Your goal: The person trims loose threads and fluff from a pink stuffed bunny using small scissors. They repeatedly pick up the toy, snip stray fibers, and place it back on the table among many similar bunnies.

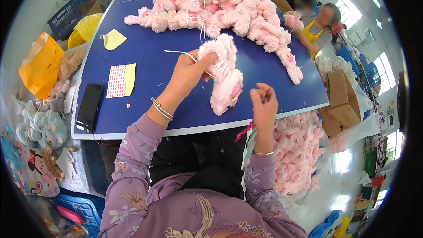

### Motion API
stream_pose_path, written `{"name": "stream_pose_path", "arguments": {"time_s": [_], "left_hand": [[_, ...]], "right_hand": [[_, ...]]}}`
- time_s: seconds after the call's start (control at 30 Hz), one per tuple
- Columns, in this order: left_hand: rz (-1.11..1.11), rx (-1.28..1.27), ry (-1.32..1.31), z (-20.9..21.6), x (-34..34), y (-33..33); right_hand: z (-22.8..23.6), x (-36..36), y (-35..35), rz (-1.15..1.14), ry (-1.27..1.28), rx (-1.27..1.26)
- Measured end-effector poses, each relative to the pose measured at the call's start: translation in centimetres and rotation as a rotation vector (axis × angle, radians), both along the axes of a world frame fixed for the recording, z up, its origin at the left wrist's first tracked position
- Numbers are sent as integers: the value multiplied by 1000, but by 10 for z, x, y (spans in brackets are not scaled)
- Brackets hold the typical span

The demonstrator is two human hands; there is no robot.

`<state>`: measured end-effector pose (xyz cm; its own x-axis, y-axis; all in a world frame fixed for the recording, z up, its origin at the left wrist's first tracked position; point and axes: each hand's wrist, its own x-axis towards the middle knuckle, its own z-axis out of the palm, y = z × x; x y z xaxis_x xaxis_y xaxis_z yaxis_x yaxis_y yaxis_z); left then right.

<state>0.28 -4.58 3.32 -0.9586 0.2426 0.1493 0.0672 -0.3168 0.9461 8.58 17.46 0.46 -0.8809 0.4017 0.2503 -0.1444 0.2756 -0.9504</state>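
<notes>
My left hand point(190, 71) is closed on a fluffy pink plush toy piece point(226, 77), holding it just above the blue table. White cord point(221, 65) is laced across the plush, and a loose end of it sticks out to the left past my fingers. A darker pink oval patch marks the plush's lower part. To the right, apart from the plush, my right hand point(265, 105) is raised with curled fingers around something small and dark. Below that hand a twisted magenta cord point(245, 131) hangs by the wrist; whether it joins what the fingers hold, I cannot tell.
A large heap of pink plush pieces point(211, 4) covers the table's far side. At left lie a black phone point(89, 108), a red-marked paper sheet point(120, 80) and a yellow note point(114, 39). More pink pieces point(297, 154) fill a bag at right. A co-worker point(317, 31) sits beyond.
</notes>
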Motion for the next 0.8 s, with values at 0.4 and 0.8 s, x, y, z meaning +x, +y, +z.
{"name": "stream_pose_path", "arguments": {"time_s": [0.4,0.8], "left_hand": [[-2,-28,56,8,11,-2],[-16,6,93,8,14,-1]], "right_hand": [[96,-34,-69,324,303,533],[98,-31,-73,294,274,608]]}}
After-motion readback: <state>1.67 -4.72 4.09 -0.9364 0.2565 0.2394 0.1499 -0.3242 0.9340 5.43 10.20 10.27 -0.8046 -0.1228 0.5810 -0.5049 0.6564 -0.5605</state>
